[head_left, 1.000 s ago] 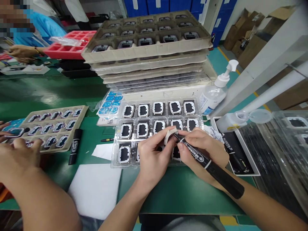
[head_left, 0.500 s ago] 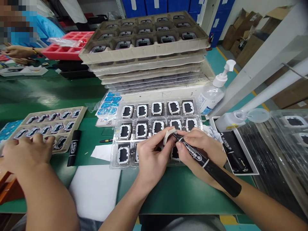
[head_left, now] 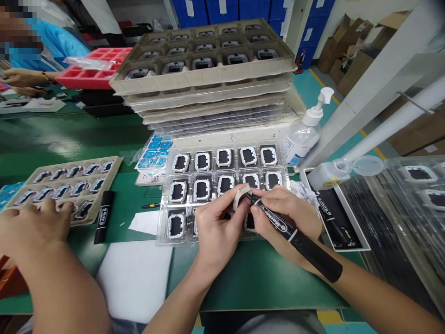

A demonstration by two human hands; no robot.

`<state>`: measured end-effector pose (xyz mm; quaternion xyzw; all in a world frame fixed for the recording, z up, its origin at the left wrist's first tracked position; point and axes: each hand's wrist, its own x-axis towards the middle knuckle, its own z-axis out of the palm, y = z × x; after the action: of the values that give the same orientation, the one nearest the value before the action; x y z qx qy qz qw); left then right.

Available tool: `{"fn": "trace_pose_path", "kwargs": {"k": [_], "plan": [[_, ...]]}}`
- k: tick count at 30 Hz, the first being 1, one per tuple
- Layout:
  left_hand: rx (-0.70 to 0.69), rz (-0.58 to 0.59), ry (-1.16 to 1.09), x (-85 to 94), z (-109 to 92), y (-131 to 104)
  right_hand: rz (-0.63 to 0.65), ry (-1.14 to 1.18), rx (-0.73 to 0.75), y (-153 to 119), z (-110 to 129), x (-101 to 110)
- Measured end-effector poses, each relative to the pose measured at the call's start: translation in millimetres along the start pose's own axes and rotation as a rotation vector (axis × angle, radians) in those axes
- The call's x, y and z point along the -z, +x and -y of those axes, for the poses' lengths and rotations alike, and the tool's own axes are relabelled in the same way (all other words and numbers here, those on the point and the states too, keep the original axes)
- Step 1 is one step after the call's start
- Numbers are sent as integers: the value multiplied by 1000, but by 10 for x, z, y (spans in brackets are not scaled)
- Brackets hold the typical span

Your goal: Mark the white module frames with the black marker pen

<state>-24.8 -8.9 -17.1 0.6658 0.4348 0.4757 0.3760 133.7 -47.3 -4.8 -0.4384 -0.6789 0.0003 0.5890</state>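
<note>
In the head view, my left hand [head_left: 217, 225] is at the middle of the frame, thumb and fingers pinched on a small pale frame piece [head_left: 239, 197] tilted up on its edge. My right hand [head_left: 295, 207], just right of it, is closed around a black marker [head_left: 314, 256], whose thick end slants down toward the lower right. The marker's narrow end points into the frame piece; I cannot tell whether the tip touches it.

Behind and partly under my hands lies a clear tray [head_left: 191, 191] holding white-rimmed frames in rows, some hidden by my fingers. It rests on the green table [head_left: 271, 287]. To the lower left of the tray is a white sheet [head_left: 135, 278], with a second black marker [head_left: 103, 217] above it, just beside a beige tray [head_left: 110, 180] at the left. Another person's hand [head_left: 36, 227] reaches over that beige tray.

Across the upper middle rises a stack of trays [head_left: 205, 76], the top one filled with frames. Right of centre stands a pump bottle [head_left: 301, 139], and below it, toward the right, a smaller bottle [head_left: 328, 175].
</note>
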Motion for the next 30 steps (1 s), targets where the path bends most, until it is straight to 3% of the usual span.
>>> {"fn": "trace_pose_path", "kwargs": {"k": [16, 30], "plan": [[-28, -17, -8, 1, -7, 3, -35, 32, -15, -8, 0, -11], [229, 56, -412, 22, -151, 117, -32, 120, -4, -7, 15, -15]]}}
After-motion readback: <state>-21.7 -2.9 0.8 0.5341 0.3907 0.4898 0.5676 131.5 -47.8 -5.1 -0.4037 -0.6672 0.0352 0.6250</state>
